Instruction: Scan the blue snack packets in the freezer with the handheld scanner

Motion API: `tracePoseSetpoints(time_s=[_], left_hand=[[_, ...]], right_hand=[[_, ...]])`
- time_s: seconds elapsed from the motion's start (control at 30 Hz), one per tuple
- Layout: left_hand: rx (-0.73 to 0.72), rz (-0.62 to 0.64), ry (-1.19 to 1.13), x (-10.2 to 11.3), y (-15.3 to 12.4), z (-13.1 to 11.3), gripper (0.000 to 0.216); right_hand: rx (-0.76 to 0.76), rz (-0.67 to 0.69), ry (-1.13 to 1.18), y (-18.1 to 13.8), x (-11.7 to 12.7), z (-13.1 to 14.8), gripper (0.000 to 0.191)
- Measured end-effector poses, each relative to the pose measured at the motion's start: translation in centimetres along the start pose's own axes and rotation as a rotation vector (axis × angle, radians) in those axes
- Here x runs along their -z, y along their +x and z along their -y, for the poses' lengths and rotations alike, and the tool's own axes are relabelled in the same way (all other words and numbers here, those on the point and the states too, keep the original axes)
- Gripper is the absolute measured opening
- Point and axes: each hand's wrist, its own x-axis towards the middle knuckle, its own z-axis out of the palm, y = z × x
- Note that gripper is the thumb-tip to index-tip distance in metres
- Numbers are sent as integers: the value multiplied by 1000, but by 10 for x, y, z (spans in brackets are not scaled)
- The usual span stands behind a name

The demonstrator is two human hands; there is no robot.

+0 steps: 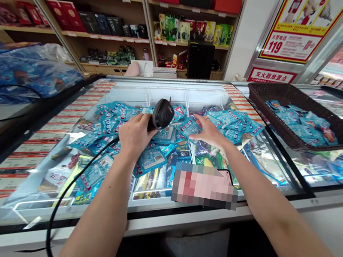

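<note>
My left hand (134,133) is closed round the handle of a black barcode scanner (162,114), whose head points away from me over a heap of blue snack packets (154,154). The scanner's black cable (64,198) trails back toward me over the freezer edge. My right hand (210,132) reaches forward, fingers spread flat, resting on one blue packet (189,128) in the heap. The packets lie on the glass lid of a chest freezer (177,92).
A dark wicker tray (293,98) with more blue packets sits on the freezer at the right. A blue plastic bag (21,70) lies at the left. A blurred patch (204,186) covers something on the lid. Shelves of boxed goods (94,20) stand behind.
</note>
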Motion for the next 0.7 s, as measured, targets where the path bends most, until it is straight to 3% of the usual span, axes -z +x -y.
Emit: tracePoseSetpoints(time_s=[0.07,0.2,0.37,0.5,0.7], left_hand=[[3,9,-1,0,0,0,34],[-5,1,-6,-1,1,1,37],[-41,-12,-8,1,1,1,38],[-135,-11,-57,3,1,-5,35],[-312,29,-126,-1,0,-13,36]], right_hand=[[-48,-87,30,3,0,-5,81],[-81,-229,124,10,1,-20,29],[-156,-382,552,11,-1,-33,45],[-188,-475,799,8,0,-29,46],[-223,-481,851,7,0,-23,42]])
